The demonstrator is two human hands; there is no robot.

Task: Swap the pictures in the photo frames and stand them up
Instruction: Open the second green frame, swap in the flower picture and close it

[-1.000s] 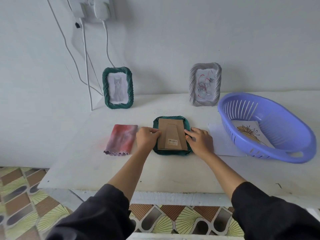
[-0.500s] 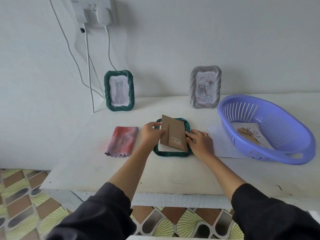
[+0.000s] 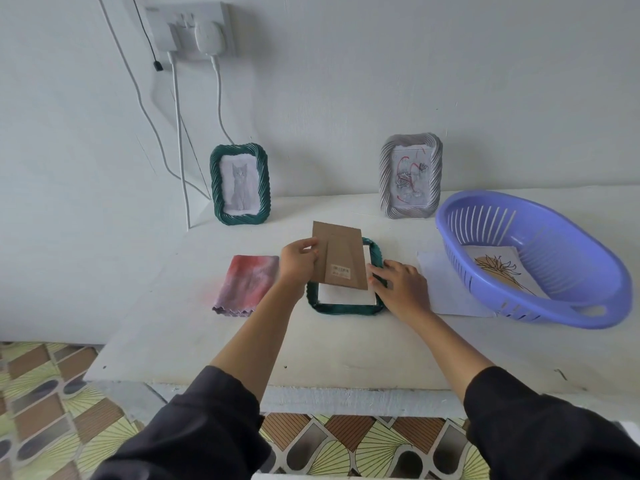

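On the desk (image 3: 311, 351), the face-down green frame (image 3: 346, 308) is pressed at its right rim by the flat-fingered right hand (image 3: 403, 287). The cardboard backing (image 3: 341, 259) is pinched at its left edge by the left hand (image 3: 298, 261) and held tilted above the frame. Removal of the backing is judged to be in hand; next, the picture beneath must be lifted out.

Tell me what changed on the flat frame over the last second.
The left hand took hold of the backing board and lifted it off the flat frame, baring white paper. The right hand still presses the frame's edge. Standing frames, basket, cloth unchanged.
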